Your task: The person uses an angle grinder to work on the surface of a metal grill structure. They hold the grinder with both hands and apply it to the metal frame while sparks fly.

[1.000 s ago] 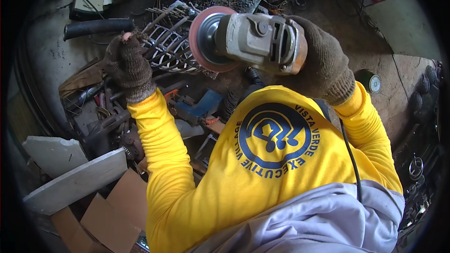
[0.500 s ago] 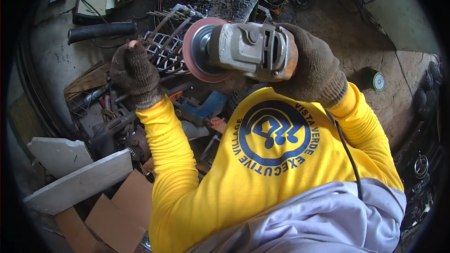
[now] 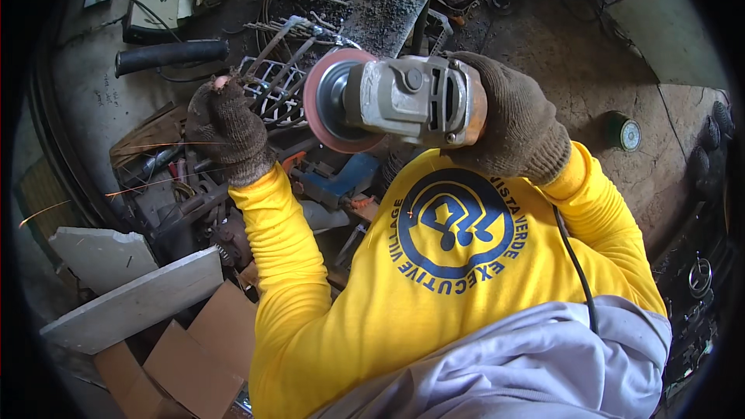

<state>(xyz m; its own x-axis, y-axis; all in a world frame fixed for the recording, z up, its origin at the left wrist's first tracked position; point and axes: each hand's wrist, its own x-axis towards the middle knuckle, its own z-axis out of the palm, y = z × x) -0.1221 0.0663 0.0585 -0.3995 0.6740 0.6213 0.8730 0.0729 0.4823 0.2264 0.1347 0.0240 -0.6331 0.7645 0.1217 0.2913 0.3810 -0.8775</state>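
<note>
The right hand (image 3: 512, 128), in a brown knit glove, is wrapped tight around the rear body of the angle grinder (image 3: 403, 101), fingers pressed closed on the housing, and the tool sits high in the middle of the view with its pink disc (image 3: 330, 101) facing left. Compared with a second ago, the grinder has shifted a little to the left and nearer, so the disc now stands just beside the bent metal rods of the wire grille (image 3: 275, 85) rather than apart from them. The left hand (image 3: 229, 128), gloved alike, has stayed at the grille's left edge, curled closed on one of its bars as far as can be seen; a bare fingertip shows through the worn glove. Thin orange spark streaks (image 3: 155, 178) now run out to the left across the scrap, which were not there half a second ago, so the disc appears to be biting metal. A black handle (image 3: 171, 54) lies farther off to the left, cardboard (image 3: 202, 349) nearer.
</note>
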